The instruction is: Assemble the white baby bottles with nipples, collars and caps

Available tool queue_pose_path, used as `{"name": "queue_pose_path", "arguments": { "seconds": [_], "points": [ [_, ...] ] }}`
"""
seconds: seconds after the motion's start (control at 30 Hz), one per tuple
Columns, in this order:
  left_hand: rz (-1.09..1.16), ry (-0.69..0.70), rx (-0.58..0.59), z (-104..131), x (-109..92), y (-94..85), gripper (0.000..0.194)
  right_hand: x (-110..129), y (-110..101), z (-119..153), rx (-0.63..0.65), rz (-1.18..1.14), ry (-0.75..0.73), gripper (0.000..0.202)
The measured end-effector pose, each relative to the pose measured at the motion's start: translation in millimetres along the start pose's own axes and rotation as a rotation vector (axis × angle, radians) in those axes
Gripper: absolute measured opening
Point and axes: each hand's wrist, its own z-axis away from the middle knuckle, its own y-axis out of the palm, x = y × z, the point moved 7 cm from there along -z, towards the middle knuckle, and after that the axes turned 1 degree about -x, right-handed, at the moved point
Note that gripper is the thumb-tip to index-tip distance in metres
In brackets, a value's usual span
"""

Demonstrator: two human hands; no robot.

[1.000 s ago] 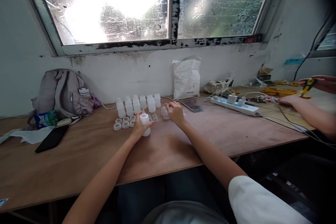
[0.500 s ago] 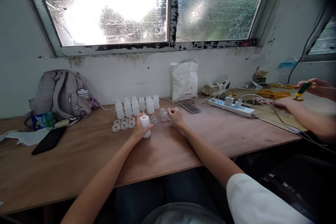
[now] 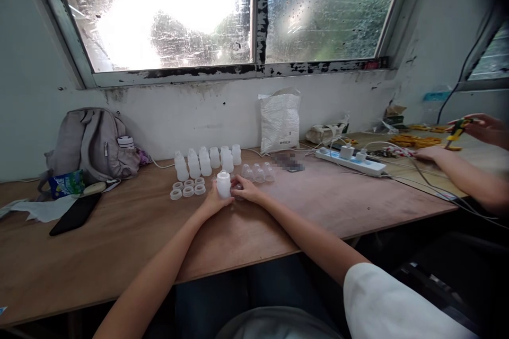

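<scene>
My left hand point(image 3: 214, 200) is wrapped round a frosted white baby bottle point(image 3: 223, 185) with a narrower top, held upright just over the table. Close against its right side is my right hand point(image 3: 249, 189), fingers closed on a small clear piece point(image 3: 239, 194), mostly covered, its kind unclear. Several clear caps point(image 3: 259, 172) stand beyond my right hand. To the left lie several translucent screw rings point(image 3: 188, 190) in two rows. Behind them, frosted bottles point(image 3: 193, 164) stand in a group, some with a domed top.
A grey backpack point(image 3: 89, 143), a black phone point(image 3: 75, 214) and a green-blue packet point(image 3: 67, 184) occupy the left. At the back are a white bag point(image 3: 280, 122) and a power strip point(image 3: 353, 162) with cables. On the right, another person's hand point(image 3: 469, 123) holds a screwdriver point(image 3: 457, 131) near yellow parts point(image 3: 413, 142).
My right hand has moved left from the clear caps to the bottle, now with a clear piece in its fingers. The bottle in my left hand has shifted slightly right.
</scene>
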Motion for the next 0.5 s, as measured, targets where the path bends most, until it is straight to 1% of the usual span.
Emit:
{"name": "queue_pose_path", "arguments": {
  "seconds": [0.07, 0.1, 0.17, 0.27, 0.33, 0.43, 0.5],
  "points": [
    [-0.038, 0.014, 0.047, 0, 0, 2.2, 0.067, 1, -3, 1, -0.025, -0.039, 0.006, 0.037],
    [-0.067, 0.031, 0.063, 0, 0, 2.7, 0.067, 0, -5, 1, -0.047, -0.062, 0.015, 0.038],
    [-0.140, 0.071, 0.078, 0, -2, 2.2, 0.064, -2, -10, 0, -0.112, -0.117, 0.045, 0.033],
    [-0.267, 0.165, 0.039, 1, -9, -2.0, 0.051, -11, -21, -3, -0.270, -0.231, 0.122, 0.020],
    [-0.381, 0.234, 0.021, 3, -15, -3.2, 0.045, -21, -30, -5, -0.402, -0.336, 0.183, 0.021],
    [-0.595, 0.273, 0.014, 6, -18, -2.5, 0.047, -35, -43, -4, -0.576, -0.509, 0.273, 0.022],
    [-0.721, 0.268, 0.018, 7, -18, -1.2, 0.049, -41, -48, -2, -0.647, -0.607, 0.322, 0.022]
  ]
}}
